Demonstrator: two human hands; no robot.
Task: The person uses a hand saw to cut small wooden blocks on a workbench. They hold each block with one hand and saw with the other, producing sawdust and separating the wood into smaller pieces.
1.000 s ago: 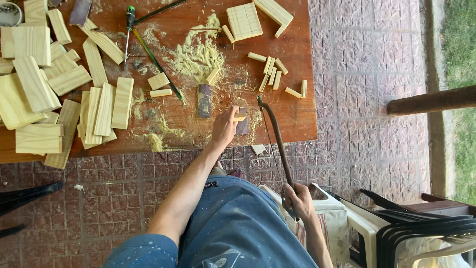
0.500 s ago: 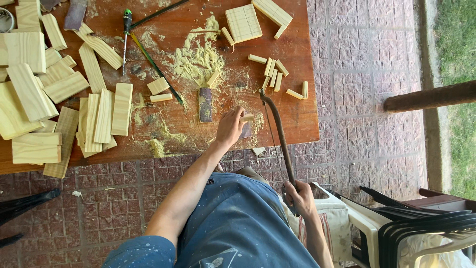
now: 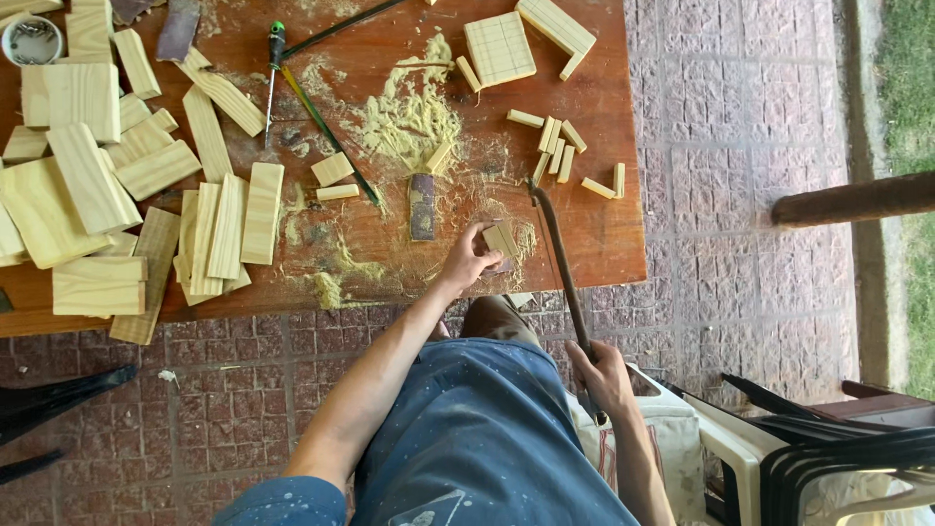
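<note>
the small wood block (image 3: 502, 240) lies near the front edge of the red-brown table (image 3: 604, 244), in a patch of sawdust, and the left hand (image 3: 469, 257) grips it, fingers curled over its near side and pressing it flat. the right hand (image 3: 602, 375) is down by the person's lap, off the table, closed around the handle of a saw (image 3: 557, 263). the saw's long thin frame runs up from that hand to the table, its far end resting just right of the block; whether the blade touches the wood cannot be told.

judging from how things lie, the cutting is well along. a scatter of short cut sticks (image 3: 557, 151) lies beyond the block, toward the right edge, and two glued-up square panels (image 3: 499, 47) sit at the far side. a heap of sawdust (image 3: 409, 112) covers the middle of the table, with thinner trails running toward the front edge. beside the block to the left is a dark sanding block (image 3: 422, 206), and farther off a green-handled screwdriver (image 3: 275, 78) and a thin rod.

much seems left as well: a big pile of uncut planks (image 3: 93, 185) fills the left half of the table, stacked loosely and overlapping, some hanging past the front edge. a small round tin (image 3: 31, 37) sits at the far left corner. the block in hand looks whole so far, with no cut showing on its top.
</note>
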